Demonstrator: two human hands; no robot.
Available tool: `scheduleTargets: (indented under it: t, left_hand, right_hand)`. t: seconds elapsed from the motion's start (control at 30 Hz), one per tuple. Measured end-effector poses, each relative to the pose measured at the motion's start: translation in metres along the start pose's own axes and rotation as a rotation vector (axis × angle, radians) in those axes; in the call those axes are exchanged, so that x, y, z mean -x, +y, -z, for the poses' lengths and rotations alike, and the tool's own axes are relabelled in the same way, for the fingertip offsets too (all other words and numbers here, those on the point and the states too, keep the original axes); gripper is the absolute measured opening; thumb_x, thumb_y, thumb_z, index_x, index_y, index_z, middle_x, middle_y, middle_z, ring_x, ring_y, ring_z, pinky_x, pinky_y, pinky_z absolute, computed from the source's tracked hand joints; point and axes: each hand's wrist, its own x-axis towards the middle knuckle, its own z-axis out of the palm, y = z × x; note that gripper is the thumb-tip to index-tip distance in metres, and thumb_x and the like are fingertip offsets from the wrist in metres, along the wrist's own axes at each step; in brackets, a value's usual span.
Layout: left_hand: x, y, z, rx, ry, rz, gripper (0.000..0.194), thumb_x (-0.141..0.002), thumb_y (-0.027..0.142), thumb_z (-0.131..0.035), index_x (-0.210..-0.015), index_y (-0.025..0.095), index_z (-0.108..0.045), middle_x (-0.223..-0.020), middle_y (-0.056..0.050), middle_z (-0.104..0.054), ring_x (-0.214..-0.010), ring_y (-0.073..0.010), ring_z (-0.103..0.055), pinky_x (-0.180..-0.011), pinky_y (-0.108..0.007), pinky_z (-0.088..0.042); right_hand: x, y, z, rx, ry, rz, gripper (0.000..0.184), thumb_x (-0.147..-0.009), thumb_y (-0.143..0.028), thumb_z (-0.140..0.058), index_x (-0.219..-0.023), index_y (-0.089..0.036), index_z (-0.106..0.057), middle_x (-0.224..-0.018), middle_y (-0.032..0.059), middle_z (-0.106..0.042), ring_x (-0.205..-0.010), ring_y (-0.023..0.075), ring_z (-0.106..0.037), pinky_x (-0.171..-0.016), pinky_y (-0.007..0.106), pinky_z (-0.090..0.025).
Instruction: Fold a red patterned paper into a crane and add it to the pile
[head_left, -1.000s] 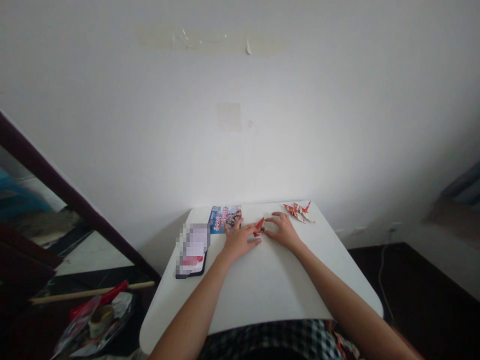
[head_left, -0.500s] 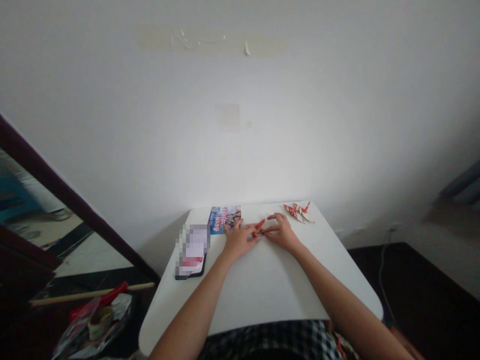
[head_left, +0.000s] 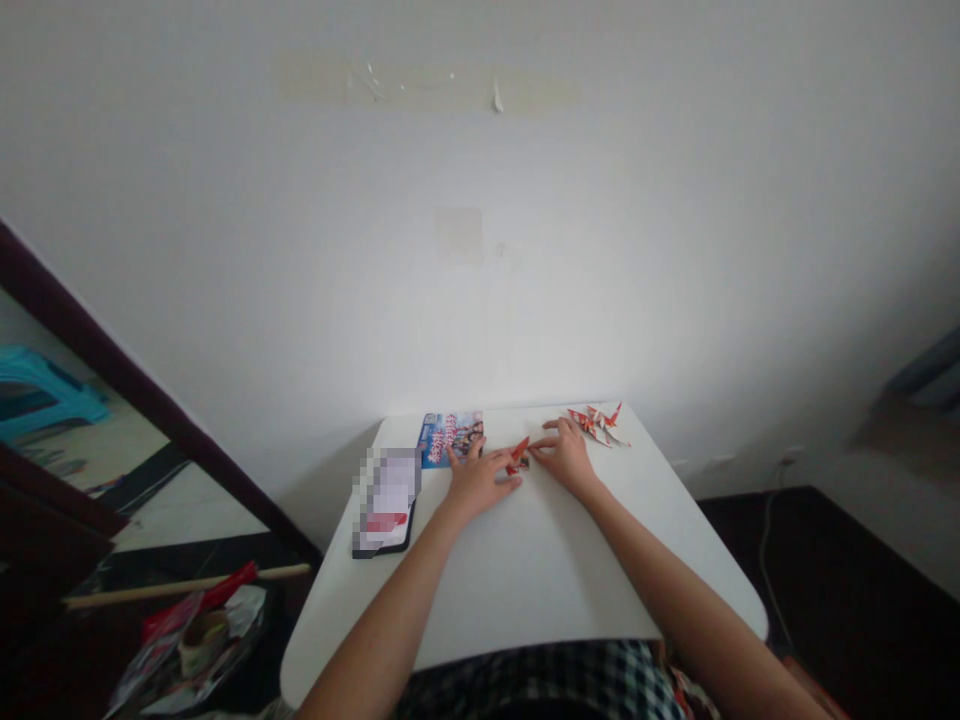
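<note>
A small piece of folded red paper (head_left: 519, 458) stands on the white table (head_left: 555, 580) between my two hands. My left hand (head_left: 476, 482) steadies it at its left side, with the fingertips on the paper and the thumb in front. The other left fingers spread out over the edge of a blue printed leaflet (head_left: 442, 440). Close to the paper's right side is my right hand (head_left: 571, 462), its fingers apart; whether a fingertip touches the paper I cannot tell. Several red-and-white folded paper pieces (head_left: 598, 424) lie beyond my right hand.
A phone (head_left: 386, 505), its screen blurred out, lies at the table's left. The white wall (head_left: 480, 320) rises right behind the table. On the floor at left are a wooden stick (head_left: 281, 572) and a plastic bag of litter (head_left: 202, 640); a blue stool (head_left: 56, 390) shows farther off.
My right fingers closed in on the folded paper half a second ago and have since drawn back a little to the right. My left thumb has moved away from its fingers.
</note>
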Motion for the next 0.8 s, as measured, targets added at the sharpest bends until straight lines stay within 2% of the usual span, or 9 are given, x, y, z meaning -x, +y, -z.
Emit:
scheduleTargets:
  t: [0.17,0.57,0.8]
  left_hand:
    - [0.0,-0.001,0.0,0.007,0.002,-0.011,0.038,-0.089,0.057,-0.065,-0.126,0.047,-0.067,-0.15,0.007,-0.061,-0.154,-0.0409,-0.029,-0.118,-0.083,-0.004]
    - [0.001,0.001,0.0,0.005,0.0,-0.009,0.042,-0.09,0.057,-0.064,-0.131,0.046,-0.066,-0.152,0.006,-0.06,-0.154,-0.0416,-0.028,-0.116,-0.085,-0.002]
    - [0.003,0.002,-0.005,0.001,0.045,-0.018,0.038,-0.091,0.055,-0.065,-0.127,0.045,-0.068,-0.151,0.004,-0.06,-0.15,-0.0389,-0.034,-0.118,-0.083,-0.002]
  right_hand:
    - [-0.011,0.0,-0.003,0.032,0.029,-0.031,0.011,-0.087,-0.03,-0.073,-0.088,-0.031,-0.084,-0.121,0.0094,-0.064,-0.125,0.0318,-0.048,-0.114,0.055,-0.037]
    - [-0.012,0.0,-0.009,0.025,0.058,-0.122,0.016,-0.09,-0.032,-0.069,-0.094,-0.03,-0.084,-0.121,0.0105,-0.063,-0.121,0.034,-0.049,-0.109,0.055,-0.041]
    - [-0.007,0.004,-0.01,0.025,0.096,-0.044,0.017,-0.091,-0.031,-0.068,-0.098,-0.031,-0.083,-0.122,0.0109,-0.061,-0.122,0.0333,-0.049,-0.11,0.057,-0.041]
